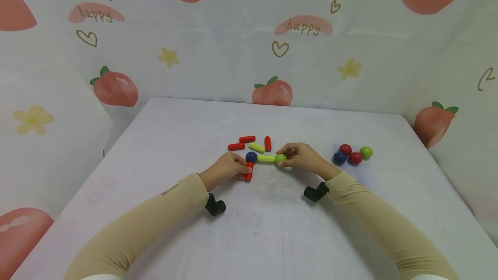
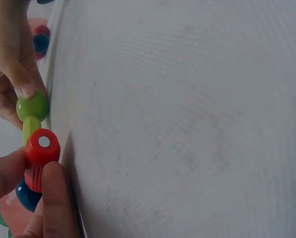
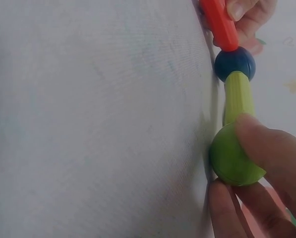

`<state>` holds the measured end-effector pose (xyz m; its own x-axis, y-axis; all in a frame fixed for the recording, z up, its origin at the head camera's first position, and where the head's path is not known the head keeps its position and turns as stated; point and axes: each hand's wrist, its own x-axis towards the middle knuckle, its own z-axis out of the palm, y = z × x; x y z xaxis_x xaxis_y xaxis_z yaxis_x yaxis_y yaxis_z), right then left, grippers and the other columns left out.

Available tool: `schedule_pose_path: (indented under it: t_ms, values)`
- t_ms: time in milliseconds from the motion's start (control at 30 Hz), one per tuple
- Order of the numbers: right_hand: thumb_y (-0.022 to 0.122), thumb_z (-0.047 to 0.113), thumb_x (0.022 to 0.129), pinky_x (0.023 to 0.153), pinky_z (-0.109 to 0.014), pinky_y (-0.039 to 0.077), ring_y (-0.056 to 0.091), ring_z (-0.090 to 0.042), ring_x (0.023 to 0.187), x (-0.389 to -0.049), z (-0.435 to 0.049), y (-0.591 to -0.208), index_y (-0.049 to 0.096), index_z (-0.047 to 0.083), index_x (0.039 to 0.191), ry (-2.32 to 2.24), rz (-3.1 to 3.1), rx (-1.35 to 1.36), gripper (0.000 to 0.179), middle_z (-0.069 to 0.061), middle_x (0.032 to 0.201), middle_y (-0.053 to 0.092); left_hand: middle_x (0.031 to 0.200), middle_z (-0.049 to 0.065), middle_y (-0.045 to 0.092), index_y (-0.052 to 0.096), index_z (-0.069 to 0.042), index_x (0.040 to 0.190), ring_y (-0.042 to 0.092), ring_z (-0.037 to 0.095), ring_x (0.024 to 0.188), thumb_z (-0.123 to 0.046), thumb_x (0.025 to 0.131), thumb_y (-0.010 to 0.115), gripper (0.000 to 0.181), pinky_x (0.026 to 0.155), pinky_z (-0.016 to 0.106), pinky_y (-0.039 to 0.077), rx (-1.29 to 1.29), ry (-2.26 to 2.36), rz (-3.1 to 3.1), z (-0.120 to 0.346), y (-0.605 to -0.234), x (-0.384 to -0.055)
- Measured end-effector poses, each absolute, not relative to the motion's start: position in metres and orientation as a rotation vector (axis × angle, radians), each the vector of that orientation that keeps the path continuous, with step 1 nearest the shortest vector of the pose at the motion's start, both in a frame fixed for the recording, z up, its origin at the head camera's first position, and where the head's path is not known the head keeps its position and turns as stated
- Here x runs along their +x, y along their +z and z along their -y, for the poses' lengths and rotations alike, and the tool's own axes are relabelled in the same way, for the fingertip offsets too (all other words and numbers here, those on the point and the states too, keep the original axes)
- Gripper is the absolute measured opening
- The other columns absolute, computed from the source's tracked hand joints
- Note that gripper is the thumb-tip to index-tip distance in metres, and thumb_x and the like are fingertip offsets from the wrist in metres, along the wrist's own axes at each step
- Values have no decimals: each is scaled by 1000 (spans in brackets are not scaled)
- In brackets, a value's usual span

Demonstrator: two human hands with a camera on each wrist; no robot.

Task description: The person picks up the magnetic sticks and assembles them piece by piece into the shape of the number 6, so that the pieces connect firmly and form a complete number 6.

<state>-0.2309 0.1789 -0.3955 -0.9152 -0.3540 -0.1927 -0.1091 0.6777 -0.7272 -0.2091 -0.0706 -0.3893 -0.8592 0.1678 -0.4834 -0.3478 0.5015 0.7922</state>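
Probably light, rigid, slick: left hand (image 1: 227, 169) pinches a red plastic-looking rod (image 3: 220, 25), right hand (image 1: 306, 159) a glossy green ball (image 1: 280, 159), near mid-white surface (image 1: 272, 228); we'd grip rod flanks, ball equator.

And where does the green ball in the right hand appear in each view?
Head: green ball, slightly right of and below centre.
Left wrist: green ball, near the left edge.
Right wrist: green ball, lower right.
Shared landmark: yellow-green rod between it and a blue ball.

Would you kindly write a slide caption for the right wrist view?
Right hand holds green ball; yellow rod runs to blue ball; left hand holds red rod.
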Motion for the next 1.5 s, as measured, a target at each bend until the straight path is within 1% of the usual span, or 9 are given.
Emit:
schedule_pose_path:
  t_ms: [367, 567, 800, 1033, 1100, 1200, 1333, 1433, 1500]
  values:
    - [77, 29, 76, 92, -39, 51, 60, -25, 108, -230, -179, -397, 67, 19, 112, -1070, -2587, -389, 38, -6, 114, 64, 101, 8, 62, 64, -3, 101, 62, 13, 74, -15, 80, 73, 26, 68, 20, 55, -154, 1333, -2244, 70, -390, -209]
    - [76, 32, 77, 93, -43, 50, 60, -28, 112, -228, -182, -394, 62, 16, 118, -1070, -2567, -413, 46, -9, 121, 61, 99, 8, 61, 64, -2, 101, 62, 12, 72, -14, 79, 74, 27, 67, 20, 54, -160, 1336, -2241, 70, -390, -209]
    - [73, 29, 81, 92, -43, 51, 59, -29, 113, -225, -205, -375, 58, 11, 123, -1105, -2601, -453, 48, -11, 125, 60, 100, 9, 60, 64, -2, 102, 62, 12, 73, -14, 78, 74, 29, 67, 20, 55, -160, 1337, -2237, 69, -391, -211]
    - [71, 38, 81, 94, -46, 48, 58, -28, 116, -220, -237, -350, 56, 13, 125, -1169, -2690, -423, 53, -13, 129, 56, 100, 9, 60, 64, -3, 101, 61, 13, 73, -14, 79, 74, 27, 67, 21, 55, -162, 1323, -2251, 69, -391, -211]
    - [70, 39, 81, 95, -42, 48, 58, -27, 116, -217, -246, -344, 56, 14, 125, -1191, -2724, -411, 52, -13, 129, 56, 101, 9, 61, 64, -3, 101, 61, 13, 74, -14, 79, 74, 26, 68, 22, 55, -161, 1325, -2252, 69, -392, -211]
    - [68, 40, 83, 90, -27, 50, 57, -25, 117, -213, -258, -339, 55, 16, 125, -1201, -2766, -373, 50, -10, 131, 56, 102, 9, 60, 64, -3, 102, 61, 14, 75, -14, 79, 74, 27, 69, 22, 55, -173, 1318, -2256, 69, -392, -212]
    - [66, 40, 84, 81, -9, 45, 57, -20, 117, -206, -272, -335, 54, 16, 126, -1227, -2802, -318, 49, -5, 132, 55, 102, 9, 60, 64, -3, 102, 61, 13, 75, -15, 79, 74, 28, 68, 20, 55, -178, 1313, -2264, 69, -392, -211]
    - [66, 39, 84, 80, -5, 43, 57, -11, 115, -201, -280, -337, 54, 16, 126, -1243, -2829, -279, 49, -4, 131, 56, 101, 9, 61, 64, -3, 103, 60, 13, 73, -15, 79, 74, 29, 66, 18, 54, -163, 1308, -2269, 69, -392, -210]
    - [66, 40, 84, 78, -7, 44, 55, -1, 113, -199, -286, -339, 54, 17, 126, -1235, -2844, -240, 50, -5, 132, 55, 100, 8, 61, 64, -3, 103, 60, 12, 73, -15, 79, 74, 29, 66, 18, 53, -154, 1308, -2269, 70, -391, -210]
